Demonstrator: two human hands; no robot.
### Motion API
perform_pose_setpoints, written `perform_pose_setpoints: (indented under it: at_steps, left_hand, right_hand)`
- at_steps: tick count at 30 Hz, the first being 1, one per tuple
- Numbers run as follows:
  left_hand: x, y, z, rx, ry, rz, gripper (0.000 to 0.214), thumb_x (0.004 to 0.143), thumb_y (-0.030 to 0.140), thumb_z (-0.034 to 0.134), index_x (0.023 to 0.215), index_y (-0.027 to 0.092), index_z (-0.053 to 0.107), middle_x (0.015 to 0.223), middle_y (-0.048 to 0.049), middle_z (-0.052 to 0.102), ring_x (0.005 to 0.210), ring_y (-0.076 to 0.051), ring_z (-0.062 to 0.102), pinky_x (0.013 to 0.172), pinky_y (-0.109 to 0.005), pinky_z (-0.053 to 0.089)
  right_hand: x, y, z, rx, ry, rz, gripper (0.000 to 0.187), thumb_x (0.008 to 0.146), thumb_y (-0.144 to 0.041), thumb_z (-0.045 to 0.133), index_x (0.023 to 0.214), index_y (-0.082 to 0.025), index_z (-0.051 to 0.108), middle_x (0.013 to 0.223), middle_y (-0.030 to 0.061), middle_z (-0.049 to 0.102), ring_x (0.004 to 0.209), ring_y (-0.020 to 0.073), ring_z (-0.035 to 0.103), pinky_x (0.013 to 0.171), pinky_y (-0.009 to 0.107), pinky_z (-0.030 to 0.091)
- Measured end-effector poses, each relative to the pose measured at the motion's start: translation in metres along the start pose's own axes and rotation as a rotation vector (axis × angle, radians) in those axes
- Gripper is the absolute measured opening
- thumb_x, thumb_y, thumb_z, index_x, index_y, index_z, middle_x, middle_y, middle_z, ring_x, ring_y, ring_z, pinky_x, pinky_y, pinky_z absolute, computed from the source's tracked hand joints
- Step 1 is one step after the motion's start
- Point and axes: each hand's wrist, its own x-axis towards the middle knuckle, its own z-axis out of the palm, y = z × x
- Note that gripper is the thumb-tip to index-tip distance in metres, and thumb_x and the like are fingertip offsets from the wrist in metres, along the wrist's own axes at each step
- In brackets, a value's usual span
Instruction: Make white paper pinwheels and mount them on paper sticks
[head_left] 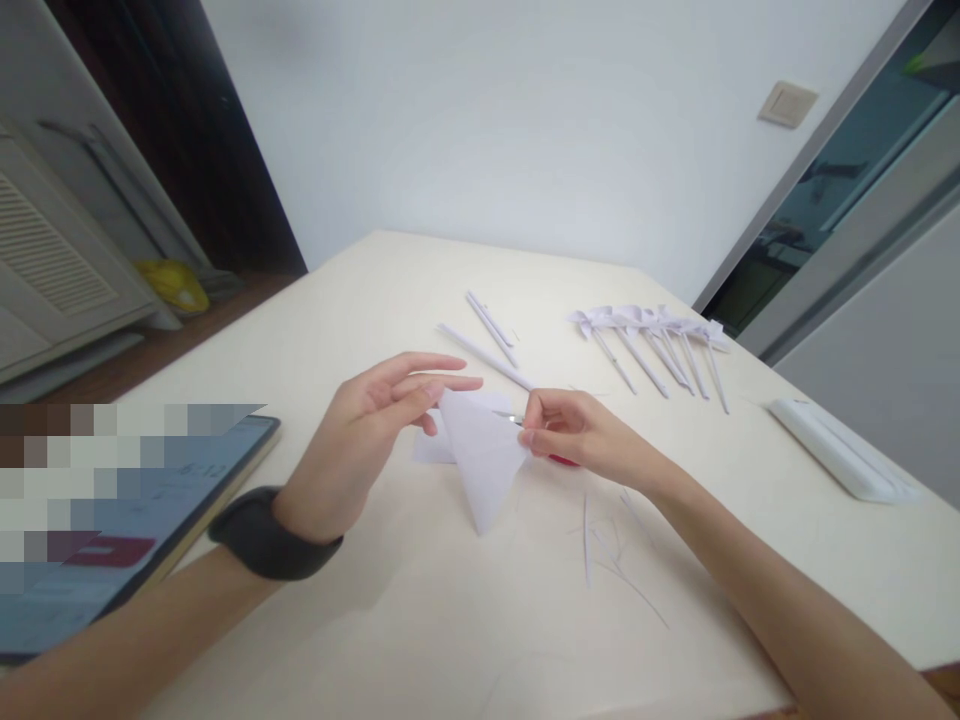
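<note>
A folded white sheet of paper (pixel 487 460), hanging with one corner downward, is pinched at its upper left by my left hand (pixel 390 410). The left thumb presses on the paper while the other fingers reach out above it. My right hand (pixel 566 425) is closed at the sheet's right edge around small scissors (pixel 513 418). A short length of metal blade shows against the paper, and a bit of red handle shows under the palm; the rest is hidden. Another flat piece of white paper (pixel 429 447) lies behind the folded one.
Several paper pinwheels on rolled sticks (pixel 652 345) lie at the back right. Loose paper rolls (pixel 487 355) rest beyond my hands, with thin paper strips (pixel 611 555) near my right forearm. A tablet (pixel 225 475) is at left; a white, flat-sided object (pixel 832 450) lies at right.
</note>
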Motion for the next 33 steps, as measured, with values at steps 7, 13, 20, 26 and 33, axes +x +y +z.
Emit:
perform_pose_setpoints:
  at_steps: [7,13,20,26,33]
  left_hand:
    - [-0.003,0.001,0.006,-0.104,-0.107,-0.096,0.035,0.085,0.034,0.053,0.119,0.024,0.049,0.114,-0.0055,0.066,0.101,-0.022,0.060,0.078,-0.029,0.047]
    - [-0.006,-0.009,0.013,-0.232,-0.277,-0.243,0.033,0.079,0.030,0.061,0.110,0.019,0.060,0.113,-0.0076,0.067,0.100,-0.026,0.062,0.087,-0.037,0.048]
    - [-0.008,-0.011,0.009,-0.252,-0.266,-0.365,0.035,0.076,0.040,0.063,0.104,0.019,0.062,0.104,-0.0095,0.069,0.087,-0.028,0.066,0.071,-0.038,0.053]
    - [-0.008,-0.011,0.011,-0.203,-0.283,-0.338,0.035,0.073,0.039,0.066,0.101,0.018,0.061,0.098,-0.0081,0.070,0.089,-0.028,0.065,0.075,-0.039,0.052]
    - [-0.008,-0.008,0.010,-0.150,-0.215,-0.321,0.033,0.072,0.035,0.067,0.098,0.018,0.062,0.092,-0.0067,0.071,0.086,-0.028,0.066,0.071,-0.039,0.054]
  right_hand:
    - [0.002,0.000,0.003,0.079,0.095,-0.013,0.015,0.079,-0.026,0.057,0.069,-0.017,0.050,0.061,-0.0030,0.050,0.057,0.0090,0.045,0.054,0.023,0.034]
    - [0.001,0.000,0.010,0.163,0.072,-0.014,0.015,0.079,-0.026,0.060,0.070,-0.018,0.051,0.062,-0.0022,0.053,0.059,0.0095,0.048,0.058,0.023,0.037]
    - [0.000,0.001,0.011,0.129,-0.017,0.030,0.018,0.077,-0.030,0.063,0.070,-0.018,0.051,0.069,-0.0005,0.056,0.066,0.0115,0.052,0.064,0.025,0.041]
    - [0.000,0.002,0.014,0.087,-0.043,0.025,0.018,0.079,-0.032,0.061,0.072,-0.019,0.051,0.069,-0.0008,0.056,0.067,0.0115,0.053,0.065,0.025,0.041]
    - [-0.004,-0.004,-0.002,-0.480,0.023,0.000,0.018,0.089,-0.035,0.045,0.082,-0.021,0.055,0.083,0.0033,0.061,0.076,0.0160,0.056,0.065,0.028,0.041]
